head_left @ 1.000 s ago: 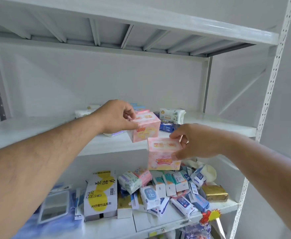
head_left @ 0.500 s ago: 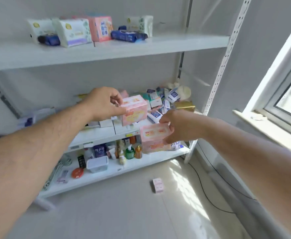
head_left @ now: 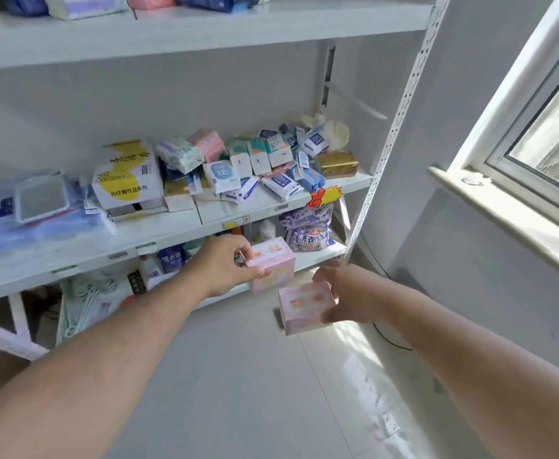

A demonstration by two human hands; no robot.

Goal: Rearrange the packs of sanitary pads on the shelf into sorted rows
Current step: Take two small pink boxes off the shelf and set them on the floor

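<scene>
My left hand (head_left: 226,263) grips a pink pack of sanitary pads (head_left: 273,261) in front of the lowest shelf. Just right and lower, my right hand (head_left: 341,294) holds a second pink pack (head_left: 304,306) over the floor. The two packs are close together but apart. Several more packs (head_left: 82,3) lie on the top shelf (head_left: 205,31), cut off by the frame's upper edge. A mixed heap of small packs and boxes (head_left: 255,164) covers the middle shelf (head_left: 172,226).
A white and yellow carton (head_left: 127,177) and a small mirror (head_left: 41,198) sit on the middle shelf's left. A purple detergent bag (head_left: 307,230) and bottles stand on the bottom shelf. A perforated upright (head_left: 400,107), window sill (head_left: 503,207) and floor cable (head_left: 390,342) lie right.
My view has dropped from the top shelf toward the floor. Both hands, each still holding its pink pack, have come down in front of the lowest shelf.
</scene>
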